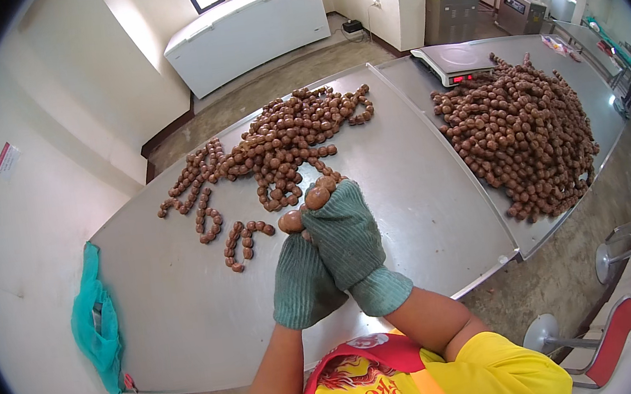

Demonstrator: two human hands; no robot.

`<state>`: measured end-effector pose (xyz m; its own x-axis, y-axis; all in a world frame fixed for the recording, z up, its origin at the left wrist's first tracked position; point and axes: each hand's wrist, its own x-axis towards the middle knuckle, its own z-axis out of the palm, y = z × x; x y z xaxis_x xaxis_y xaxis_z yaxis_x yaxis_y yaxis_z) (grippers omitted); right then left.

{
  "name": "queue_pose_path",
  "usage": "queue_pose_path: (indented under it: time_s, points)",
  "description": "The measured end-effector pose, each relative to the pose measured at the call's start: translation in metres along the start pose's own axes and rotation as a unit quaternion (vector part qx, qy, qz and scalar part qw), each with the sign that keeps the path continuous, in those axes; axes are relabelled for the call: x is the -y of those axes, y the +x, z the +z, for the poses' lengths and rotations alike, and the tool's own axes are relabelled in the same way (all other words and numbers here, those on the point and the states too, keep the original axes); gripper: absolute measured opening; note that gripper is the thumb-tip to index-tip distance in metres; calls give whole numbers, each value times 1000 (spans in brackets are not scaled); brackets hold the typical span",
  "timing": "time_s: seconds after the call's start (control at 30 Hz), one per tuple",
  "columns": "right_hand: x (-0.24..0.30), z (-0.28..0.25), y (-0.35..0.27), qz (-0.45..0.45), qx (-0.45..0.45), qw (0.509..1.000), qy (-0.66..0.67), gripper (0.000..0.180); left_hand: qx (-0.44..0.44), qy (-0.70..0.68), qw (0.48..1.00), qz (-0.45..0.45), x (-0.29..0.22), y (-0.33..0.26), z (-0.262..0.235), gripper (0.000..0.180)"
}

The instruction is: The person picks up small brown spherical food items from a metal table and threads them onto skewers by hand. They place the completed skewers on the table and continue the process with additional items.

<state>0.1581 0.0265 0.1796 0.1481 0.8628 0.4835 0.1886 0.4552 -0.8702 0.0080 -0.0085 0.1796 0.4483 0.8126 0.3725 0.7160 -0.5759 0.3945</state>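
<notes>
My two hands, in green knitted gloves, are pressed together above the near part of the steel table (180, 316). My right hand (343, 233) is closed round a string of round brown sausages (319, 196), whose links bulge out past the glove. Beneath and left of it, my left hand (304, 281) is closed too, with a brown link at its upper end; its fingers are partly hidden by the right hand. Beyond my hands lies a loose heap of linked sausages (278, 146). Several short strings (241, 245) lie apart at the heap's near left.
A much bigger sausage pile (521, 136) covers the adjoining table at right, beside a weighing scale (456, 60). Teal netting (96, 318) hangs at the left edge near red-handled scissors (129, 382). A white chest freezer (248, 36) stands behind; red stools (615, 341) are at lower right.
</notes>
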Motion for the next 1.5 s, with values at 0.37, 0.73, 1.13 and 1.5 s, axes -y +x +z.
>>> queue_pose_path:
  time_s: [0.37,0.73,1.13,1.5]
  points:
    - [25,-45,23,445,18,765,465,29,133,14,990,-36,26,-58,89,32]
    - [-44,-238,36,140,-30,838,526,30,220,-52,974,-16,-41,-36,38,26]
    - [39,-565,276,139,-146,763,-614,38,150,9,985,-81,-61,-16,15,30]
    - [18,-535,248,-230,-35,664,-711,6,-25,94,993,-72,-89,-10,-37,35]
